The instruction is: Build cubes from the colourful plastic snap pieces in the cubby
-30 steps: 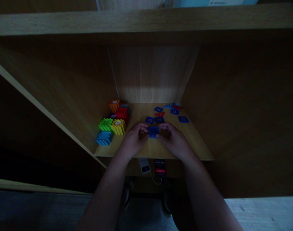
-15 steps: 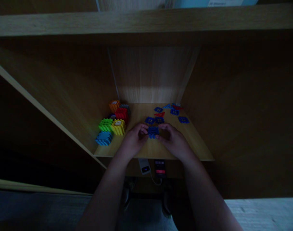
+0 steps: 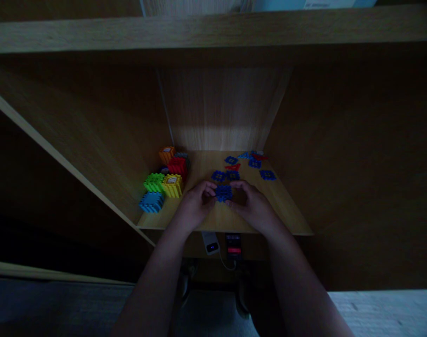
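Between my two hands is a blue interlocking plastic building piece [image 3: 223, 193], above the front half of the wooden shelf [image 3: 213, 217]. My left hand [image 3: 198, 200] grips its left side between thumb and fingers. On the right side, the thumb and fingers of my right hand [image 3: 250, 200] pinch the same blue piece. Whether it is one piece or several joined is hard to make out in the dim light. Just beyond it lie two flat blue square pieces [image 3: 218, 176], side by side, and a red piece [image 3: 232, 167].
At the left stand assembled blocks: light blue [image 3: 152, 202], green [image 3: 154, 182], yellow [image 3: 172, 186], red [image 3: 177, 166] and orange [image 3: 166, 153]. More flat blue pieces [image 3: 267, 174] lie at the right. Below the shelf edge are a power bank [image 3: 209, 243] and a cabled phone [image 3: 233, 245].
The blue piece has tilted slightly between my fingers, and my right thumb has shifted a little to the left. The other things stay where they were.
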### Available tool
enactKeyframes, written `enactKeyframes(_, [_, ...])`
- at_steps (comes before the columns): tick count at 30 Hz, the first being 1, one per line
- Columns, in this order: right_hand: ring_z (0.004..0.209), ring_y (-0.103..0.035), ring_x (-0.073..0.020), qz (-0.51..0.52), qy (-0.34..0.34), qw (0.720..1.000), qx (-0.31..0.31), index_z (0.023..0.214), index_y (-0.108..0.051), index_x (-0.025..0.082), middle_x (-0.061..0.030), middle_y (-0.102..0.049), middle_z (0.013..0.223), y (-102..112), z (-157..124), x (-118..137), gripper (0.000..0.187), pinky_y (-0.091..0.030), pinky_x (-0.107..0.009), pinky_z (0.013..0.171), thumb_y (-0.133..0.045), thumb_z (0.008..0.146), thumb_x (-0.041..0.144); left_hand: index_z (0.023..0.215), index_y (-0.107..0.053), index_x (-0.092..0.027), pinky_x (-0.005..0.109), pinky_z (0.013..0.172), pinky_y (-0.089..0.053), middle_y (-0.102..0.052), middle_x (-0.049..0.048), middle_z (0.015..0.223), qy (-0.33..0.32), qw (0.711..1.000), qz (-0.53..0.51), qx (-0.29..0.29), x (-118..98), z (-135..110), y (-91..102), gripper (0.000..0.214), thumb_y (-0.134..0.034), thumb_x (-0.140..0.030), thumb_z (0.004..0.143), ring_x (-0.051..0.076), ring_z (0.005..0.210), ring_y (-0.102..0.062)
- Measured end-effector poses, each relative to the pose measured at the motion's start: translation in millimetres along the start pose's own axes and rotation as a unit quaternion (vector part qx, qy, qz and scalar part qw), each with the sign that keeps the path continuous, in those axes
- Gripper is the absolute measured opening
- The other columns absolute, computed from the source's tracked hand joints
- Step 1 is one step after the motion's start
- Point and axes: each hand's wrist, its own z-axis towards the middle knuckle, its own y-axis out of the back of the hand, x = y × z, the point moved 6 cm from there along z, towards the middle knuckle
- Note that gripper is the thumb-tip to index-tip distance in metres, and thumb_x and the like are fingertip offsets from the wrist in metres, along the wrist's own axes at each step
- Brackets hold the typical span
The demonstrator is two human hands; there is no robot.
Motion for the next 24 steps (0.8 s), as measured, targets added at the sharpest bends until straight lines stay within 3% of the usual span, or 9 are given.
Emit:
enactKeyframes(14, [0.126, -0.068, -0.0262, 0.002, -0.002, 1.0, 0.005, 0.132, -0.063, 0.032, -0.0048, -0.073, 0.134, -1.2, -0.2, -1.1, 0.045, -0.053, -0.048, 0.111, -0.079, 0.09, 0.035, 0.113, -0.066, -0.021, 0.031, 0.09, -0.054, -0.071, 0.0009, 0.099, 0.012, 1.0, 0.011, 0.009, -4.0, -0.3, -0.4, 0.03, -0.067, -0.004, 0.088, 0.017, 0.093, -0.07])
enactKeyframes(24, [0.124, -0.07, -0.0284, -0.022, -0.029, 0.999, -0.04, 0.125, -0.067, 0.028, -0.0089, -0.074, 0.132, 10.6, -2.2, 8.5, 0.036, -0.053, -0.049, 0.11, -0.066, 0.1, 0.053, 0.114, -0.066, -0.021, 0.033, 0.091, -0.056, -0.072, 0.0041, 0.108, -0.008, 0.999, 0.041, -0.034, -6.3, -0.4, 6.4, 0.031, -0.06, -0.004, 0.088, 0.019, 0.099, -0.07])
